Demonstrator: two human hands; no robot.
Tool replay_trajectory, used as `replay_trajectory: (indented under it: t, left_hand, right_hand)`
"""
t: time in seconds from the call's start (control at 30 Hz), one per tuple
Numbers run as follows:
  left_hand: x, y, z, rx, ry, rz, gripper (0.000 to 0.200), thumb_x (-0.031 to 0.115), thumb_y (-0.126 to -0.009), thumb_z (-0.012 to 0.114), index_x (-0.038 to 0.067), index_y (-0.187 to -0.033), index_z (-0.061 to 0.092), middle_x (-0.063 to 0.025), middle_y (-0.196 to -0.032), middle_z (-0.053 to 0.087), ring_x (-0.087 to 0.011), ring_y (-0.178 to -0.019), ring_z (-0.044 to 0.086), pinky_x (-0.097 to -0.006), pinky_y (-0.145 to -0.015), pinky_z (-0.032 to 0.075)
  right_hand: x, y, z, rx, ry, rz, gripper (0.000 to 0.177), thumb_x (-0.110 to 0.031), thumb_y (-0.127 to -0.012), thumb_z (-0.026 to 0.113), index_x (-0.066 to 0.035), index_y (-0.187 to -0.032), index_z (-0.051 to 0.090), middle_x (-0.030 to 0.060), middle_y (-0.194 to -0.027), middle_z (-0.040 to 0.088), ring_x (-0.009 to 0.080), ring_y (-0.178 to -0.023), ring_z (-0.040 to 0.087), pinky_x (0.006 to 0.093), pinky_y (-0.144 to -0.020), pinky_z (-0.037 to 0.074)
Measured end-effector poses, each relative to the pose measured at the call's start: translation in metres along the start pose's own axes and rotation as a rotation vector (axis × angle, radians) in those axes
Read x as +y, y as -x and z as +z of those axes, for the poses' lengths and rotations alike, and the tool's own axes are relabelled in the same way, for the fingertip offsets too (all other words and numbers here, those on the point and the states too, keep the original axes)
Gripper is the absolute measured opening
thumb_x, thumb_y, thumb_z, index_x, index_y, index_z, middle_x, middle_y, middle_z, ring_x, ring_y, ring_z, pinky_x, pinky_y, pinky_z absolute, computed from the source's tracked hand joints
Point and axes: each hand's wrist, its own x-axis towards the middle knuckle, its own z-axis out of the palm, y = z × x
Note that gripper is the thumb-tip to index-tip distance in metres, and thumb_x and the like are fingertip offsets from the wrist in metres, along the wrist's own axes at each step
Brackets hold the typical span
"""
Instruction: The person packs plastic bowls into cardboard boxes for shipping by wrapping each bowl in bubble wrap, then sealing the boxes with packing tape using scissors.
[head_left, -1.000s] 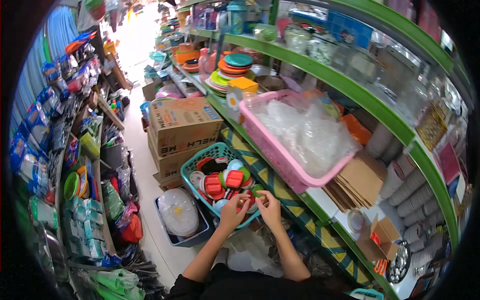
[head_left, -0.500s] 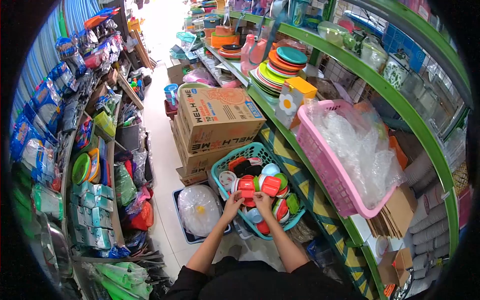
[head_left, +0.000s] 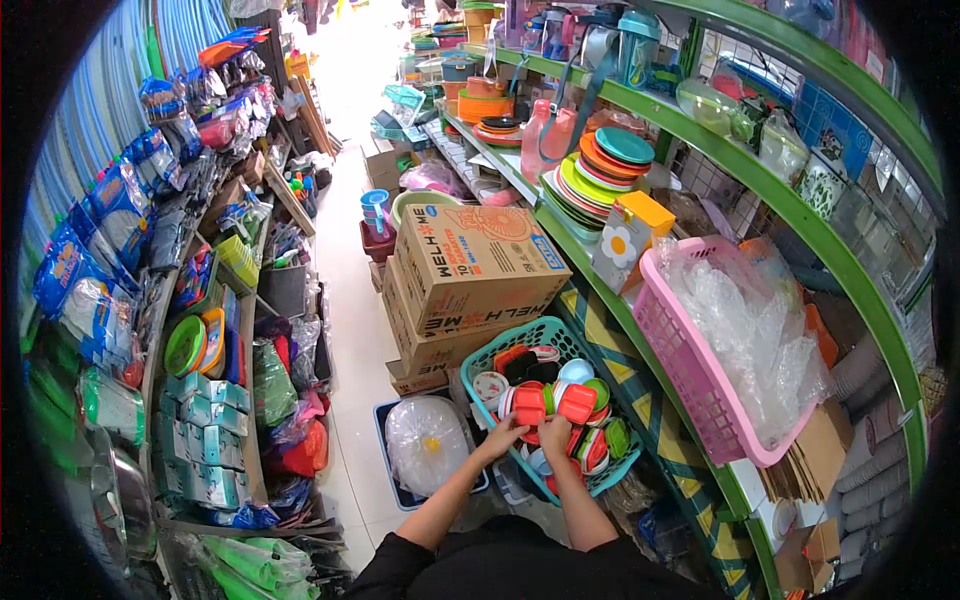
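A teal plastic basket on the floor is full of small colourful plastic dishes. Over the pile, a red plastic dish lies in front of my left hand, whose fingertips are pinched at its lower edge. Beside it is a second red dish; my right hand is closed at its lower edge. Whether the two red pieces are joined cannot be made out. White, green, blue and black pieces lie around them, among them a light blue bowl.
Stacked cardboard boxes stand behind the basket. To its left, a dark blue crate holds a plastic-wrapped bundle. A green-edged shelf runs along the right, carrying a pink basket. Packed shelves line the aisle's left side.
The whole view has shifted, with the scene now lower and farther right. My hands stay at the red dishes, and the right hand's fingers look more curled.
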Motion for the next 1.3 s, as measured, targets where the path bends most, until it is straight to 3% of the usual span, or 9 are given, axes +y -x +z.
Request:
replay_trajectory:
  t: [0.2, 0.43, 0.63, 0.73, 0.87, 0.97, 1.1, 1.2, 1.3]
  left_hand:
    - [-0.059, -0.024, -0.005, -0.009, 0.046, 0.073, 0.064, 0.029, -0.087, 0.063, -0.006, -0.134, 0.038, -0.0116, -0.116, 0.056, -0.0162, -0.099, 0.053, -0.0271, -0.083, 0.044]
    - [0.003, 0.001, 0.006, -0.026, 0.018, 0.028, 0.067, 0.03, -0.087, 0.063, -0.007, -0.135, 0.036, -0.0156, -0.121, 0.056, -0.0185, -0.105, 0.054, -0.0292, -0.089, 0.044]
    - [0.043, 0.01, 0.003, 0.104, -0.249, 0.152, 0.065, 0.026, -0.087, 0.062, -0.006, -0.135, 0.035, -0.0237, -0.123, 0.054, -0.0298, -0.112, 0.055, -0.0333, -0.094, 0.042]
    - [0.075, 0.018, 0.006, 0.341, -0.395, 0.304, 0.052, 0.021, -0.087, 0.063, -0.002, -0.13, 0.045, -0.0187, -0.122, 0.055, -0.0237, -0.112, 0.055, -0.0317, -0.093, 0.044]
    - [0.133, 0.031, 0.013, 0.396, -0.083, 0.426, 0.041, 0.008, -0.089, 0.057, 0.002, -0.129, 0.048, -0.0104, -0.109, 0.058, -0.0177, -0.101, 0.059, -0.0296, -0.083, 0.048]
    - [0.16, 0.033, 0.013, 0.438, -0.242, 0.572, 0.041, 0.008, -0.09, 0.056, 0.003, -0.13, 0.047, -0.0072, -0.106, 0.057, -0.0174, -0.091, 0.06, -0.0296, -0.08, 0.049]
    - [0.197, 0.043, 0.028, 0.324, 0.072, 0.555, 0.038, 0.009, -0.093, 0.054, -0.002, -0.129, 0.048, -0.0079, -0.103, 0.058, -0.0117, -0.086, 0.057, -0.0268, -0.079, 0.048]
    - [0.227, 0.059, 0.046, 0.169, 0.222, 0.525, 0.039, 0.013, -0.095, 0.05, -0.003, -0.13, 0.046, -0.0075, -0.111, 0.058, -0.0119, -0.095, 0.057, -0.0264, -0.085, 0.046]
    - [0.243, 0.071, 0.068, 0.061, 0.223, 0.5, 0.041, 0.016, -0.097, 0.047, -0.004, -0.133, 0.042, -0.0088, -0.123, 0.054, -0.0133, -0.106, 0.054, -0.0273, -0.092, 0.042]
  right_hand:
    - [0.028, -0.006, 0.024, 0.001, -0.091, 0.01, 0.015, -0.011, -0.076, 0.066, 0.004, -0.082, 0.067, 0.0164, -0.062, 0.065, 0.0228, -0.052, 0.065, 0.034, -0.055, 0.053]
    - [0.021, -0.006, 0.016, -0.08, -0.244, 0.085, 0.013, -0.006, -0.079, 0.06, 0.007, -0.08, 0.064, 0.0156, -0.061, 0.064, 0.0232, -0.05, 0.065, 0.0314, -0.045, 0.052]
    - [-0.025, -0.004, -0.016, -0.153, -0.716, 0.345, 0.014, -0.005, -0.083, 0.056, 0.008, -0.088, 0.053, 0.0169, -0.067, 0.063, 0.0272, -0.049, 0.064, 0.0332, -0.04, 0.052]
    - [-0.04, -0.01, -0.027, -0.122, -0.902, 0.236, 0.011, -0.002, -0.084, 0.054, 0.006, -0.09, 0.048, 0.0159, -0.07, 0.061, 0.0273, -0.049, 0.063, 0.0337, -0.041, 0.054]
    - [-0.07, -0.01, -0.064, -0.022, -0.993, 0.038, 0.012, 0.0, -0.085, 0.055, 0.005, -0.093, 0.047, 0.0137, -0.075, 0.06, 0.0229, -0.056, 0.064, 0.031, -0.047, 0.054]
    - [-0.107, 0.0, -0.113, 0.029, -1.054, -0.046, 0.013, 0.001, -0.086, 0.055, 0.005, -0.095, 0.048, 0.012, -0.077, 0.06, 0.0188, -0.062, 0.064, 0.0291, -0.052, 0.054]
    - [-0.13, 0.013, -0.17, 0.085, -1.131, -0.152, 0.009, 0.002, -0.088, 0.054, 0.005, -0.094, 0.049, 0.0102, -0.079, 0.06, 0.0167, -0.064, 0.064, 0.0288, -0.057, 0.055]
    - [-0.131, 0.024, -0.209, 0.109, -1.163, -0.251, 0.009, 0.004, -0.088, 0.052, 0.004, -0.097, 0.048, 0.0081, -0.085, 0.06, 0.0146, -0.075, 0.063, 0.0277, -0.06, 0.055]
    - [-0.139, 0.043, -0.253, 0.145, -1.237, -0.306, 0.007, 0.001, -0.089, 0.054, 0.001, -0.095, 0.051, 0.0084, -0.086, 0.06, 0.0132, -0.068, 0.063, 0.0229, -0.058, 0.051]
